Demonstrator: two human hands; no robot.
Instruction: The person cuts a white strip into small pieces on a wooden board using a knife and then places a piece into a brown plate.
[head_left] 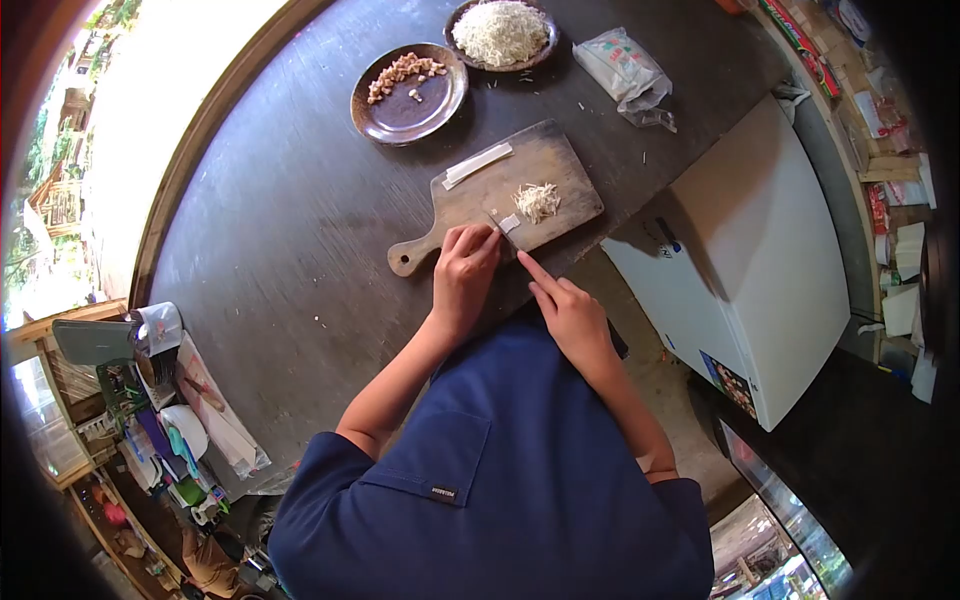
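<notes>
Knife (504,234) lies aslant between the 2 hands, its long axis running from the right fist up and leftward to the tip, beside a small pale piece (511,223) on the wooden cutting board (468,208). Right hand (578,318) is nearer the handle end: fingers curled round the grip, index finger extended along the knife. Left hand (466,268) is just left of the blade, fingers bunched together, tips pressed down; what they pinch cannot be told.

On the board: 1 heap of pale slivers (537,202) right of the blade; long pale strips (478,166) near the far edge. Beyond: 1 brown plate (405,118) with diced brown pieces (405,71); 1 bowl (507,67) heaped with pale shreds (500,33); 1 plastic bag (625,75), contents unclear.
</notes>
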